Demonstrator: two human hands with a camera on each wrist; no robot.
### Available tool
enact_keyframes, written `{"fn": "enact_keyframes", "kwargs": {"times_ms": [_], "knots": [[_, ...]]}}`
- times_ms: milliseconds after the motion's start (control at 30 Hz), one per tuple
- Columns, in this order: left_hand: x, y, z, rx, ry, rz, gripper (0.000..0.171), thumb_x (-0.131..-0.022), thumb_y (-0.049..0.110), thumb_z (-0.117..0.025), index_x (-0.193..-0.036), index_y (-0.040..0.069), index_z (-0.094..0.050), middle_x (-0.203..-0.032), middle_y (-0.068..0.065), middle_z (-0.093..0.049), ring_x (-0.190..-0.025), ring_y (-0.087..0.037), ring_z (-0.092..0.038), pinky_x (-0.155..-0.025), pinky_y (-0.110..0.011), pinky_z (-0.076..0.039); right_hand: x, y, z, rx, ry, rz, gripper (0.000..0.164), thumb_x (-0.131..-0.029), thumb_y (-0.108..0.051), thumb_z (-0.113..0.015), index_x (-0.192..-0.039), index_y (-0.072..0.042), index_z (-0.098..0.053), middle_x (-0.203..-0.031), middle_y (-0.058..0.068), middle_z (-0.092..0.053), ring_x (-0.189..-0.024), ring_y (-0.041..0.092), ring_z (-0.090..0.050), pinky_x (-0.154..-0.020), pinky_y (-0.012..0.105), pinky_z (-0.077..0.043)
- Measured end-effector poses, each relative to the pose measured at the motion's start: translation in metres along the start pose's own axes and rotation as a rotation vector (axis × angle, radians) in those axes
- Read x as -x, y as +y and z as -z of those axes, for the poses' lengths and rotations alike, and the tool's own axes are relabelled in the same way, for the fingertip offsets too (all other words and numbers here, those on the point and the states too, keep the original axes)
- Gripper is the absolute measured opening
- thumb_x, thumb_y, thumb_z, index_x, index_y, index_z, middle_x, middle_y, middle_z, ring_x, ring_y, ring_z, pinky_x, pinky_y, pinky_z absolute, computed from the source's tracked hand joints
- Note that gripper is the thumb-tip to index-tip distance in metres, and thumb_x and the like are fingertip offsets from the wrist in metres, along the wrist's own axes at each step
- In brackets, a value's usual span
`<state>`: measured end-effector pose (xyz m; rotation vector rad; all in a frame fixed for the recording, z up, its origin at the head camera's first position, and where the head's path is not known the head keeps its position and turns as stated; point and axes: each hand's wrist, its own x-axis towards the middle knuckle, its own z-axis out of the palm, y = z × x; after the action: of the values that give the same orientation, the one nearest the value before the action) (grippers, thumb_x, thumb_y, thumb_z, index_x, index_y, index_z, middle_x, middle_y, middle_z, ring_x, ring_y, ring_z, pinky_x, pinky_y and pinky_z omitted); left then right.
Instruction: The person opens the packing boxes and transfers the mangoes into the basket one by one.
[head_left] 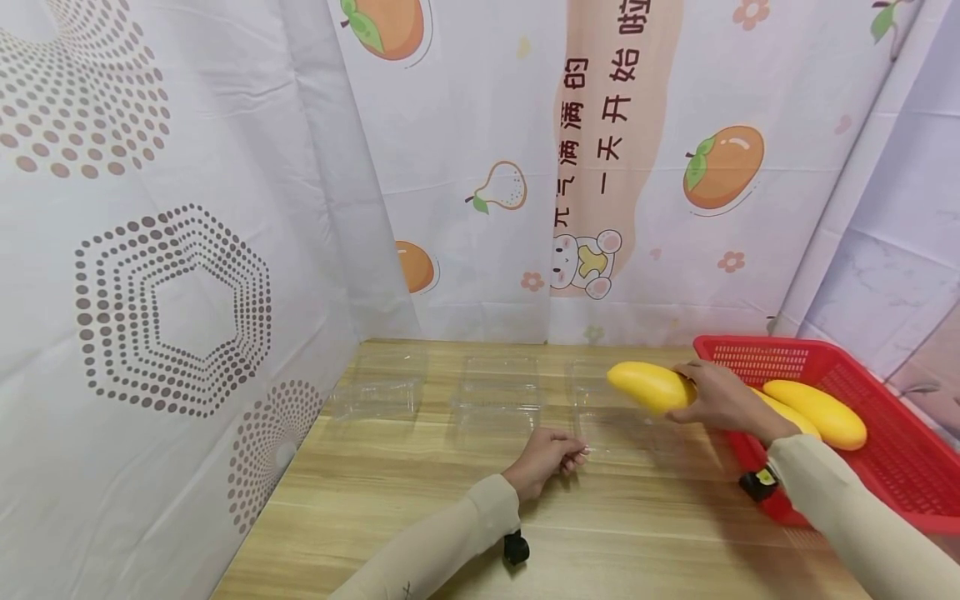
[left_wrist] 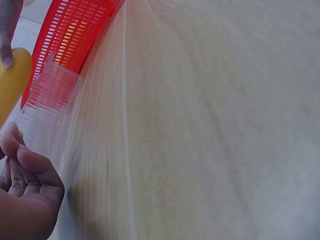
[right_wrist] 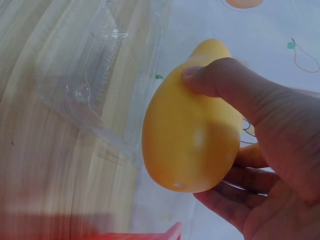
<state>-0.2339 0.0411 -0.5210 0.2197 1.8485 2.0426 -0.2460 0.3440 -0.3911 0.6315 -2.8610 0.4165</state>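
My right hand grips a smooth yellow mango above the right-hand clear plastic container. In the right wrist view, the thumb lies along one side of the mango, with the other fingers wrapped behind and under it. My left hand pinches the near left corner of that same container between thumb and curled fingers. The left wrist view has this container beyond the fingertips, with the mango held over it. More yellow mangoes lie in the red basket.
Two other clear plastic containers stand on the wooden table, one in the middle and one at the left. The red basket borders the right side. Printed curtains hang behind and along the left.
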Motion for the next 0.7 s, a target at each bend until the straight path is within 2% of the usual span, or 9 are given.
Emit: {"fn": "enact_keyframes", "kwargs": {"times_ms": [133,400,567,700], "knots": [[-0.001,0.000,0.000,0.000,-0.002,-0.001,0.020,-0.098,0.012,-0.068,-0.097,-0.007,-0.075,-0.076,-0.006,-0.069,-0.058,-0.006,-0.053,-0.056,-0.020,-0.044,0.001,0.001,0.005,-0.006,0.001,-0.015,0.071,-0.072,-0.038,-0.095,-0.121,0.007,-0.067,-0.098,0.008,-0.065,-0.081,0.021,-0.054,-0.071,0.037,-0.050],[-0.003,0.001,-0.001,0.002,0.005,-0.008,0.019,-0.098,0.010,-0.067,-0.097,-0.006,-0.075,-0.075,-0.006,-0.070,-0.058,-0.006,-0.054,-0.055,-0.020,-0.044,0.006,0.005,0.018,-0.044,-0.002,-0.063,0.064,-0.072,-0.036,-0.094,-0.119,0.000,-0.069,-0.091,0.002,-0.062,-0.082,0.021,-0.055,-0.071,0.037,-0.051],[-0.004,0.001,-0.001,0.009,-0.002,-0.011,0.018,-0.098,0.010,-0.067,-0.097,-0.006,-0.075,-0.077,-0.007,-0.070,-0.059,-0.006,-0.054,-0.055,-0.020,-0.044,0.010,0.011,0.022,-0.041,-0.007,-0.096,0.072,-0.072,-0.039,-0.094,-0.124,0.002,-0.067,-0.096,0.004,-0.063,-0.086,0.023,-0.056,-0.073,0.037,-0.052],[-0.004,-0.002,0.000,0.016,-0.003,-0.012,0.017,-0.098,0.010,-0.067,-0.097,-0.004,-0.075,-0.077,-0.006,-0.070,-0.060,-0.006,-0.055,-0.056,-0.020,-0.045,0.012,0.016,0.023,-0.021,0.000,-0.090,0.077,-0.073,-0.039,-0.094,-0.128,0.006,-0.065,-0.098,0.007,-0.064,-0.088,0.025,-0.056,-0.074,0.040,-0.052]]}}
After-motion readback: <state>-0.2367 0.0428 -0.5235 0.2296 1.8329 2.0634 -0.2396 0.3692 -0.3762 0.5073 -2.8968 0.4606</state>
